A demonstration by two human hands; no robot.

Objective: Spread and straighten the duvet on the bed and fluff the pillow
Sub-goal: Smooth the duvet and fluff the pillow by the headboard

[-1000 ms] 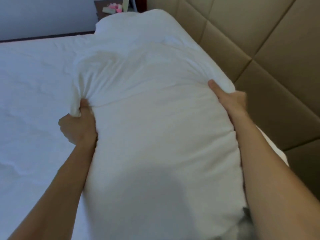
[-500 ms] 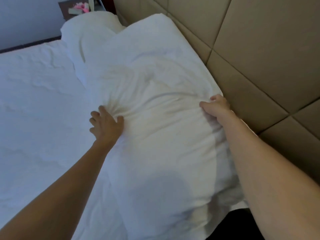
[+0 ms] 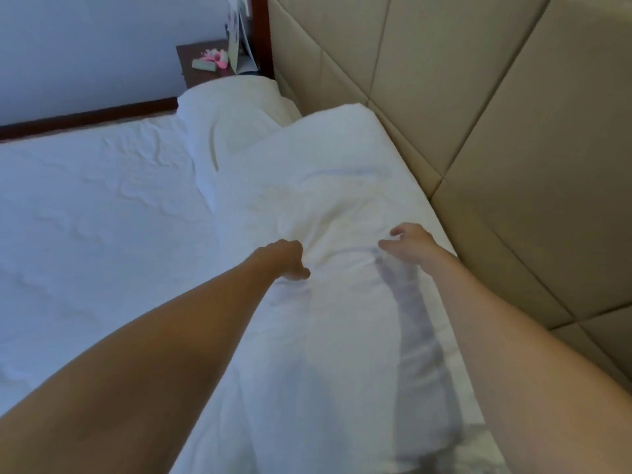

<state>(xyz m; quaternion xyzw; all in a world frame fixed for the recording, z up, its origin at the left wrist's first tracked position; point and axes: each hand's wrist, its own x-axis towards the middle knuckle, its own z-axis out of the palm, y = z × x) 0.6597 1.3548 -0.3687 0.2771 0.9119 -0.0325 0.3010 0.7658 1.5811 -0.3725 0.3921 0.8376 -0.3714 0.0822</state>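
Note:
A white pillow (image 3: 328,200) lies lengthwise on the bed along the padded headboard. My left hand (image 3: 290,260) sits at its middle with the fingers curled into the cover, and creases run out from that grip. My right hand (image 3: 408,246) is just to the right over the same pillow, its fingers spread and loosely bent, holding nothing. A second white pillow (image 3: 236,111) lies beyond, at the far corner. The white duvet (image 3: 89,213) covers the bed on the left, flat with shallow wrinkles.
The beige padded headboard (image 3: 478,131) runs close along the right side. A dark nightstand (image 3: 205,66) with small pink and green items stands past the far pillow. A dark wooden bed edge (image 3: 85,116) borders the duvet at the back, under a pale wall.
The pillow has settled lower onto the bed. My left hand went from flat on the cover to curled into it. My right hand let go of the pillow's right edge and opened.

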